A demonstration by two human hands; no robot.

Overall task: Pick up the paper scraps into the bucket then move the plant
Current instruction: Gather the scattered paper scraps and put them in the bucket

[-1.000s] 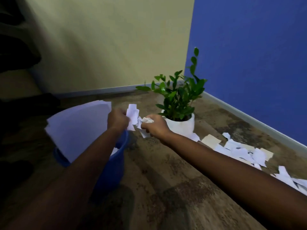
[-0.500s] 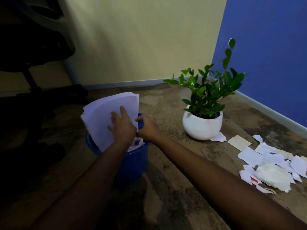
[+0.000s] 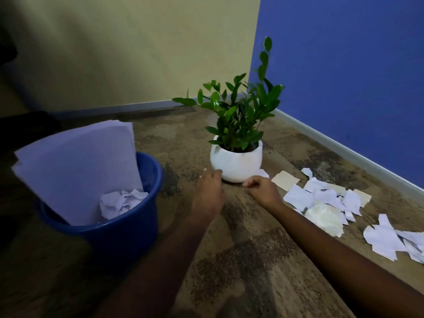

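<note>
1. The left hand [image 3: 210, 191] hovers low over the floor [image 3: 229, 260], its fingers loosely bent and pointing at the base of the white pot [image 3: 236, 164]. The fingertips are just beside the pot, and it holds nothing.
2. The right hand [image 3: 263, 191] hangs next to it, fingers curled loosely inward with the thumb near the index finger. It is also empty, and just short of the pot's front right side.
3. The plant [image 3: 238, 111], leafy and green, stands upright in the round white pot between the 2 walls' corner and the hands.
4. The blue bucket [image 3: 114, 244] sits on the floor to the left, well apart from the pot. A stack of plain white sheets [image 3: 75, 171] leans inside it and rises above the rim, and crumpled paper [image 3: 121, 203] lies at their foot.
5. Paper scraps [image 3: 321, 198] lie scattered on the floor right of the pot, mostly white. Among them are a tan piece [image 3: 285, 179] near the pot and a crumpled cream wad [image 3: 323, 218].
6. A further cluster of scraps [image 3: 390, 242] lies at the right edge.
7. 1 small white scrap [image 3: 262, 173] touches the pot's right base.
8. Any writing on the papers is too blurred to read.
9. A yellow wall [image 3: 137, 53] and a blue wall [image 3: 344, 76] meet behind the plant.
</note>
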